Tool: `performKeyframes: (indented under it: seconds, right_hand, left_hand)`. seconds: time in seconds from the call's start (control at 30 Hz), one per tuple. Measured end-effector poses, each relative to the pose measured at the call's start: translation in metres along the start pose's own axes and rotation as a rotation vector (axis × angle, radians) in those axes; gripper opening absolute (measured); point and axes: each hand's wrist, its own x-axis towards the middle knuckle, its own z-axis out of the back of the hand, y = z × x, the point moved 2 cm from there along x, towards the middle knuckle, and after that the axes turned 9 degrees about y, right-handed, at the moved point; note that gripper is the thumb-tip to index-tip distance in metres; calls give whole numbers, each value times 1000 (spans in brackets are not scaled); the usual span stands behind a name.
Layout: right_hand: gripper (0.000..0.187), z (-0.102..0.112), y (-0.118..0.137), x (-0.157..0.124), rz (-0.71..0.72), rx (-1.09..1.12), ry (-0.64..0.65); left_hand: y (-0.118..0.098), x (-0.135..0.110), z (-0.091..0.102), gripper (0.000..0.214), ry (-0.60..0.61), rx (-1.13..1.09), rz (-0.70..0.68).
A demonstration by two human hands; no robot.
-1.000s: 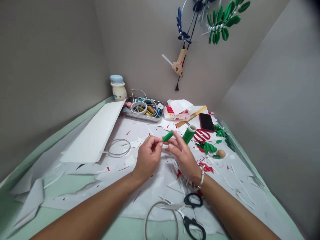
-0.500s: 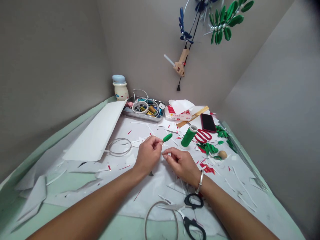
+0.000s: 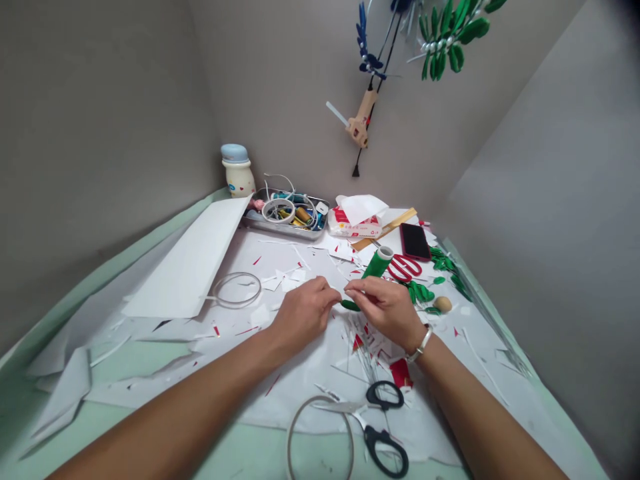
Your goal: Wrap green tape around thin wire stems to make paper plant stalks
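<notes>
My left hand (image 3: 307, 308) is closed in a pinch at the end of a small green thread-wrapped leaf (image 3: 351, 305), which points right and slightly down. Just right of it, my right hand (image 3: 387, 310) pinches thumb and forefinger together above the leaf; whatever they hold is too fine to make out. Behind the right hand stands a spool of green thread (image 3: 379, 263), its lower part hidden. More green leaves (image 3: 420, 292) lie beyond the right knuckles, near a round wooden bead (image 3: 443, 305).
Black-handled scissors (image 3: 383, 427) and a hoop (image 3: 320, 437) lie in front. Red-handled scissors (image 3: 404, 268), a phone (image 3: 415, 241), a metal tray (image 3: 285, 230) of supplies and a jar (image 3: 238, 172) stand farther back. A glue gun (image 3: 361, 123) hangs on the wall. Paper scraps litter the table.
The leaf has swung from pointing up-right to pointing right and slightly down. Both hands have shifted right, and my right hand has risen, now covering the spool's base. The view has tilted slightly.
</notes>
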Motion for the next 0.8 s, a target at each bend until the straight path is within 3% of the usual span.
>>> performKeyframes:
  seconds: [0.17,0.3,0.5,0.63,0.8]
  right_hand:
    - [23,-4,-18,2,-132,230,5]
    - [24,-13,-26,0,-173,261,54]
    - [21,-25,-6,-3,-17,22,186]
    - [21,-24,1,-6,81,-143,216]
    - [21,-11,-7,-5,43,-92,108]
  left_hand:
    - [-9,-1,4,22,-1,-244,-127]
    - [-8,0,11,16,-116,-399,-9]
    - [5,2,10,13,-233,-403,231]
    - [9,2,3,14,-129,-177,263]
    - [2,0,-2,21,13,-3,88]
